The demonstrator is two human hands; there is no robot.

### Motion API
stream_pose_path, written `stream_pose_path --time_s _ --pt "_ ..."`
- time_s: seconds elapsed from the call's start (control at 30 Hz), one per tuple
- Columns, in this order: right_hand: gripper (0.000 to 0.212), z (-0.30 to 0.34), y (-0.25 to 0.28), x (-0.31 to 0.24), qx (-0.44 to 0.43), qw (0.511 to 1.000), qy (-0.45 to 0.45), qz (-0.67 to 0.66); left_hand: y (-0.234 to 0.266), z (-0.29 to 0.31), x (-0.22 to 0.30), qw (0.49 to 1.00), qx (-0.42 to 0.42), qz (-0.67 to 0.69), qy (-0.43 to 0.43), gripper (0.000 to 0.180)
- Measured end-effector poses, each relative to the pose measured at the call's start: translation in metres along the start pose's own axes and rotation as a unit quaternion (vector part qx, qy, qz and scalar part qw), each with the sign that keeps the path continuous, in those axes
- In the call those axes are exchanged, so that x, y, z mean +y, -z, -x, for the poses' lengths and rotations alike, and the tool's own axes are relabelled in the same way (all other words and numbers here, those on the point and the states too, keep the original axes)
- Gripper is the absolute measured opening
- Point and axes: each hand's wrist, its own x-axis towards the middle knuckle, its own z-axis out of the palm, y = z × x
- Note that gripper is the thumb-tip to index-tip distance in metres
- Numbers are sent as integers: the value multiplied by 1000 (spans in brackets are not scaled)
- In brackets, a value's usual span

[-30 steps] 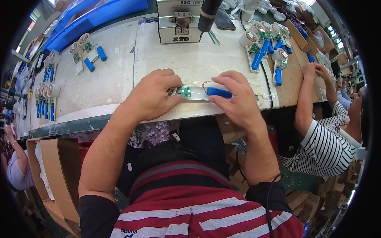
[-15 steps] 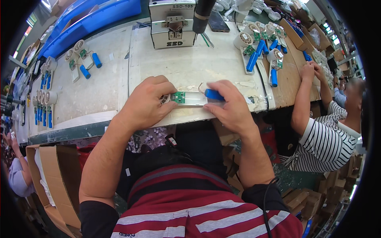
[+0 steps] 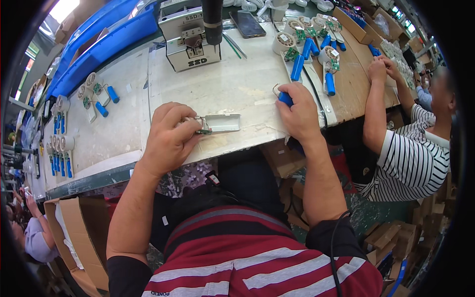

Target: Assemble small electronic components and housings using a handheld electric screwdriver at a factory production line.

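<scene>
My left hand point(image 3: 167, 136) rests on the workbench point(image 3: 232, 89) and grips a small green circuit board point(image 3: 204, 129) at the end of a white plastic shell point(image 3: 222, 122) that lies flat near the bench's front edge. My right hand point(image 3: 299, 114) is off to the right, closed around a blue cylindrical cell point(image 3: 284, 99) with a thin wire loop sticking out beside it. The two hands are apart, with bare bench between them.
A grey screw-feeder box point(image 3: 190, 39) with a black driver point(image 3: 213, 20) above it stands at the back. A phone point(image 3: 246, 24) lies beside it. Sets of white parts and blue cells point(image 3: 307, 49) line both sides. A person in a striped shirt point(image 3: 410, 163) works on the right. Cardboard boxes point(image 3: 74, 237) stand below.
My hands were together at the bench edge on one assembly. Now my right hand has moved right with the blue cell, and the white shell lies by my left hand.
</scene>
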Motion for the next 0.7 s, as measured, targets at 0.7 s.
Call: stream_pose_path --time_s 0.7 --pt "13 27 -17 -85 -102 702 -340 -617 -15 25 51 981 66 -178 43 28"
